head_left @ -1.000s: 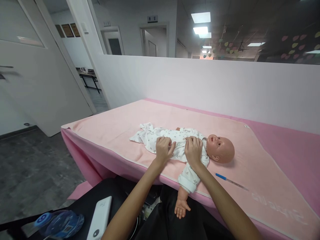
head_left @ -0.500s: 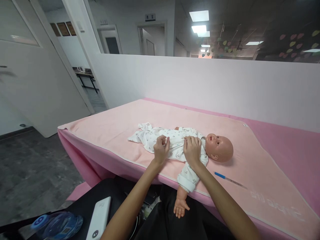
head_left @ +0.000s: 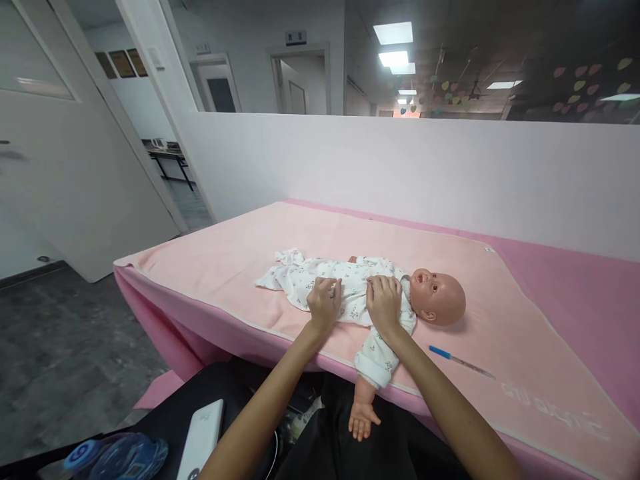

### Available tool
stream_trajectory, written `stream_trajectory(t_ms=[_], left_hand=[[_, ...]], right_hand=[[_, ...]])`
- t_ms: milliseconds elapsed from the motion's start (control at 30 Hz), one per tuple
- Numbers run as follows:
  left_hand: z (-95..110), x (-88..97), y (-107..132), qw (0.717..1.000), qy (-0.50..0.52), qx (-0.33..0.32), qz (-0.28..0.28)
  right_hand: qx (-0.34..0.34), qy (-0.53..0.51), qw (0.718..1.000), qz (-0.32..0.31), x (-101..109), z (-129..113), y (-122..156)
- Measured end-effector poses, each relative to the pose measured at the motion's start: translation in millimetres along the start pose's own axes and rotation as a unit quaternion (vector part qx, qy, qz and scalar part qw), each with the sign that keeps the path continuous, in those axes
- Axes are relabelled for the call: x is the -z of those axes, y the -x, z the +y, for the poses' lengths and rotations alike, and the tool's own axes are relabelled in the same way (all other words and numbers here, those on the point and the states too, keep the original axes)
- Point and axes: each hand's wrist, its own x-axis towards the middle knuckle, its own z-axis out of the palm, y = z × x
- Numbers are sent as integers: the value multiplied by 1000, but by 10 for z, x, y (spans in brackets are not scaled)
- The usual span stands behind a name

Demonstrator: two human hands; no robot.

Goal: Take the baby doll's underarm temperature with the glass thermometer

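Doll (head_left: 440,298) laid face-up on towel (head_left: 240,253) — romper (head_left: 295,277) front pinched by left hand (head_left: 324,305) and right hand (head_left: 384,303), fingers curled narrow for grip on thin cloth.

Doll's far arm (head_left: 353,259) mostly hidden

Infant-care training room: baby doll (head_left: 353,283) on pink-towelled table (head_left: 225,267).
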Motion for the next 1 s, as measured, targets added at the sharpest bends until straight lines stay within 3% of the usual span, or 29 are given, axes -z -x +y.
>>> stream_trajectory(t_ms=[100,200,467,567,700,833,1000], left_hand=[[-10,3,-9,999,-8,-36,37],[-20,4,-13,999,6,-27,45],[-33,-19,-16,989,26,141,-38],[-28,-28,-29,982,13,178,-56],[-65,-48,-52,973,11,221,-71],[-146,-78,-84,965,20,258,-52],[-173,-69,-106,958,7,283,-41]], right_hand=[[-1,-8,1000,-1,18,-9,4],[-8,-16,1000,-11,46,-18,10],[-19,-30,999,-13,17,-4,10],[34,-21,999,10,95,-14,59],[136,-12,990,19,446,50,319],[63,47,997,17,927,412,760],[-126,202,970,-46,1289,1048,1266]])
